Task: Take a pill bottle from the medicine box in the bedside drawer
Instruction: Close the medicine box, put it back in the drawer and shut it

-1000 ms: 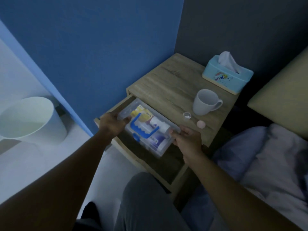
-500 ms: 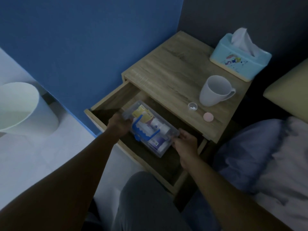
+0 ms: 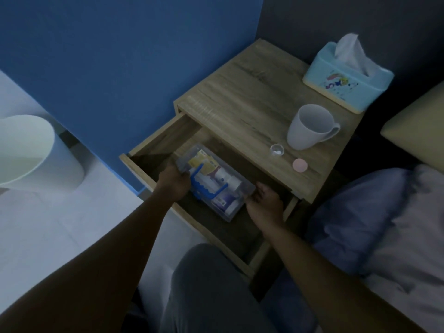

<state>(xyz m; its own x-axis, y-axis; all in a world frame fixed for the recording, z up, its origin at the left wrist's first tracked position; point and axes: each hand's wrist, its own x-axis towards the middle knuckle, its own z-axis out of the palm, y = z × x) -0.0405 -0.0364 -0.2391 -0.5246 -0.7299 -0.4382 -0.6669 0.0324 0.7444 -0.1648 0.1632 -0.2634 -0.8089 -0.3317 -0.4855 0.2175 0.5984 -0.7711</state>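
The bedside drawer (image 3: pixel 156 147) stands pulled out under the wooden nightstand top (image 3: pixel 240 102). Inside it lies a clear plastic medicine box (image 3: pixel 186 156) with a blue handle (image 3: pixel 208 189), packed with cartons and tubes. A white pill bottle (image 3: pixel 225 179) lies on its side in the box. My left hand (image 3: pixel 175 180) grips the box's left end. My right hand (image 3: pixel 263 200) holds its right corner with curled fingers. The box's lid looks closed, but the dim light makes this hard to tell.
On the nightstand top stand a white mug (image 3: pixel 310 127), a light-blue tissue box (image 3: pixel 348 84), a small clear cup with white pills (image 3: pixel 276 150) and a pink round lid (image 3: pixel 299 164). A white bin (image 3: pixel 31 152) stands at the left. Bedding (image 3: pixel 384 212) lies right; my knee (image 3: pixel 211 284) is below.
Both hands have carried the medicine box from above the drawer's front edge down and back into the drawer. The view has shifted a little.
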